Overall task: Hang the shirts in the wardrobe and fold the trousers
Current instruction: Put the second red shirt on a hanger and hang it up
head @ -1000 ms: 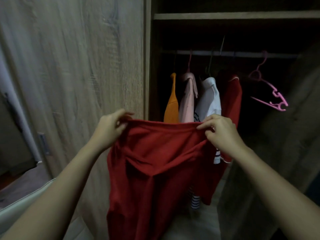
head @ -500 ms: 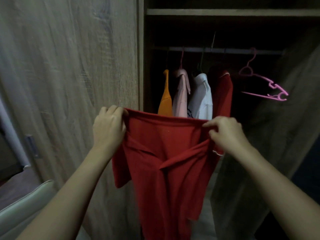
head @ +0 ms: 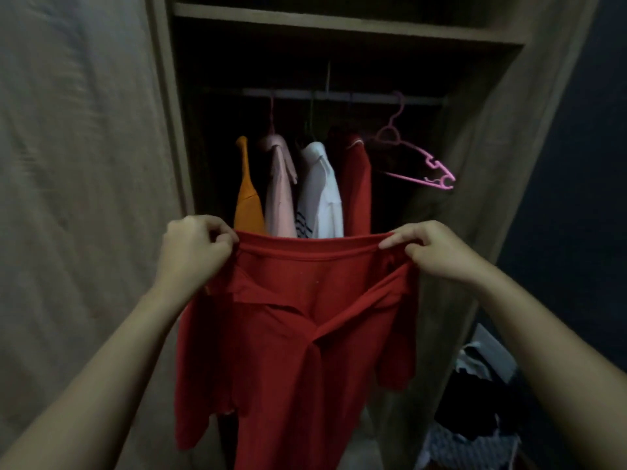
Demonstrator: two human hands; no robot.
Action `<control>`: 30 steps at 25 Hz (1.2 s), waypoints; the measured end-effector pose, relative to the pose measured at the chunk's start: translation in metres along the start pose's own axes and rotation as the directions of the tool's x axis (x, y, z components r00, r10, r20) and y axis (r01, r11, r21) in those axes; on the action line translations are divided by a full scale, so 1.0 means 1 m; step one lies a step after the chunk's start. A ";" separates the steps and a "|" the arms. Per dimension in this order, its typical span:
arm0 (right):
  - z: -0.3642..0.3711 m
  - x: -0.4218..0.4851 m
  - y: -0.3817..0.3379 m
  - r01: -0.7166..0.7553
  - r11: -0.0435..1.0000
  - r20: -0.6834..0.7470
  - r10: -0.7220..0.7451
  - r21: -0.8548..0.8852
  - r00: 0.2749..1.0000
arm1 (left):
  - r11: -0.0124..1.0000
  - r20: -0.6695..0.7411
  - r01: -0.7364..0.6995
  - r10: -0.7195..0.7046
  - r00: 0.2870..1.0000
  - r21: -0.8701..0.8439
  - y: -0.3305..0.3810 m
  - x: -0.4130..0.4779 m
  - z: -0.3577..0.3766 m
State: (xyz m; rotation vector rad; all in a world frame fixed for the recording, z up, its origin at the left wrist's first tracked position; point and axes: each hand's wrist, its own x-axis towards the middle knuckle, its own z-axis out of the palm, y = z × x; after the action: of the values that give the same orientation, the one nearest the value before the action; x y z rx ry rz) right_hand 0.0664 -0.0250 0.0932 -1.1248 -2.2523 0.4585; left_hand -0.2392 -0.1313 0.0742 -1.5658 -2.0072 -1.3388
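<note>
A red collared shirt (head: 298, 351) hangs stretched between my two hands in front of the open wardrobe. My left hand (head: 193, 249) pinches its upper hem at the left corner, my right hand (head: 431, 252) pinches the right corner. The collar points down and the sleeves dangle at the sides. Behind it, on the rail (head: 339, 96), hang an orange shirt (head: 249, 198), a pink shirt (head: 280, 195), a white shirt (head: 322, 195) and a dark red shirt (head: 356, 184). An empty pink hanger (head: 417, 164) hangs at the rail's right end.
A closed wooden door (head: 84, 198) fills the left. The open wardrobe door (head: 481, 198) stands at the right. A shelf (head: 339, 27) runs above the rail. A pile of dark and patterned clothes (head: 475, 418) lies at the lower right.
The view has shifted so the wardrobe sits more centred and the clothes pile appears. My hands have spread the shirt's hem wider and flatter; both grips remain.
</note>
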 end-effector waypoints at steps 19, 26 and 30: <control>-0.113 0.085 0.103 0.318 0.807 0.240 -0.223 -0.498 0.945 | 0.743 0.591 0.436 -0.068 0.804 -0.508 0.262 0.177 0.308; -0.124 0.108 0.147 0.412 0.583 0.247 -0.344 -0.700 0.906 | 0.578 0.561 0.582 -0.242 0.792 -0.572 0.281 0.212 0.375; -0.127 0.106 0.156 0.391 0.648 0.230 -0.322 -0.654 0.918 | 0.454 0.525 0.574 -0.244 0.815 -0.681 0.279 0.231 0.369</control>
State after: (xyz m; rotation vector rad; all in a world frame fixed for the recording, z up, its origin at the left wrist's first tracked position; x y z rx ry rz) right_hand 0.1909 0.1582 0.1448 -0.9303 -2.7328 -0.5741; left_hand 0.0310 0.2987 0.1708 -1.7878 -2.1951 -2.6991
